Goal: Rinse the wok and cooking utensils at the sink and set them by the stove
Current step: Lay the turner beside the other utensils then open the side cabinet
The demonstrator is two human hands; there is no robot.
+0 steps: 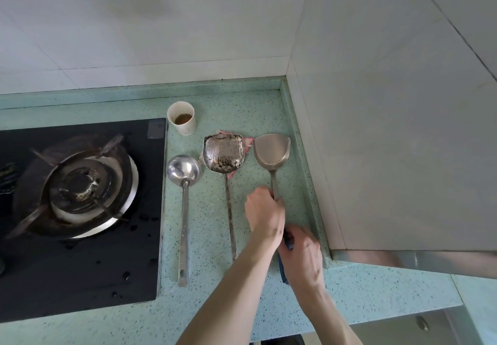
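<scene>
Hands both grip the spatula (271, 151): left hand (265, 214) on its shaft, right hand (302, 253) on the blue handle. Lay it parallel beside the other 2 utensils.

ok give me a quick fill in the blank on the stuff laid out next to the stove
1. Both hands hold the handle of the ____, the utensil nearest the side wall.
2. The ladle lies between the stove and the ____ spatula.
3. The paper cup stands upright, holding a little ____ residue.
4. A folded cloth lies partly under the ____ of the scorched spatula.

Missing words: clean spatula; scorched; brown; blade
</scene>
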